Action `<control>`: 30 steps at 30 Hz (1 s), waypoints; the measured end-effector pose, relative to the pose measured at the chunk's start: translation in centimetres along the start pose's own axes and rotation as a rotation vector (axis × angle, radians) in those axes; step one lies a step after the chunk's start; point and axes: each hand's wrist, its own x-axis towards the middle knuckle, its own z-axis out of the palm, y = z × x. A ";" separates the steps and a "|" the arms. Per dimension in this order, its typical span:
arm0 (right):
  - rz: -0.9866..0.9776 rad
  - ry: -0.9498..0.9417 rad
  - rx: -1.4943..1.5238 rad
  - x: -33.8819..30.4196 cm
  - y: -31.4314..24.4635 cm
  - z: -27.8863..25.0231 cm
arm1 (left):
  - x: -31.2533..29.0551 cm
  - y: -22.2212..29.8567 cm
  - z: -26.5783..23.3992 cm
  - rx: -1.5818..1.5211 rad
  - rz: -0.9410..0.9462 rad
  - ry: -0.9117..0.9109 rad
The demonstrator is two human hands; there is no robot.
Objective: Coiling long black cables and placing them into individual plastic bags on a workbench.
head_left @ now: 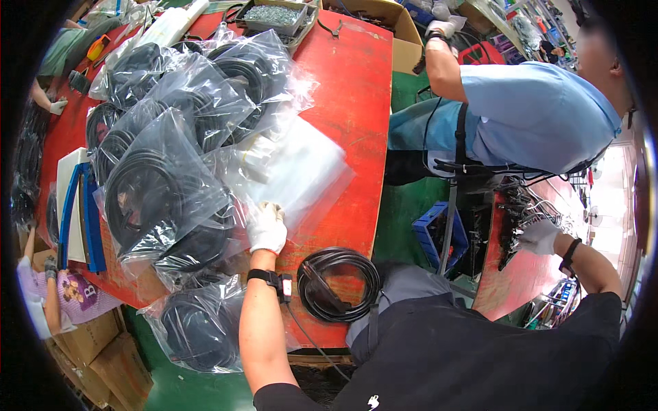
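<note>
My left hand (267, 229), in a white glove, is closed at the near edge of a stack of clear plastic bags (308, 164) on the red table, its fingers curled on the plastic. Just right of that wrist lies a bare coil of black cable (339, 284). Bagged black cable coils (147, 198) are heaped to the left. Far to the right, my right hand (539, 238), also gloved, reaches over a second red table to a bundle of black cables (514, 216). Its fingers are drawn together at the cables; their tips are hard to make out.
A co-worker in a blue shirt (534, 116) stands at the right, beyond a blue crate (439, 236) on the green floor. Other people work along the left edge. A blue-and-white frame (82, 212), a tray of small metal parts (274, 17) and a cardboard box (404, 41) surround the heap.
</note>
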 end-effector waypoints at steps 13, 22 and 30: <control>-0.719 -0.309 2.259 25.1 -36.1 -18.3 | -3.6 -1.4 -4.4 -0.030 0.117 0.001; -0.829 0.113 2.021 26.7 -39.0 -19.2 | -6.8 -1.6 -4.9 0.044 -0.112 -0.087; -0.758 0.413 1.854 28.4 -40.0 -19.7 | -5.2 6.1 -5.2 -0.003 0.044 0.050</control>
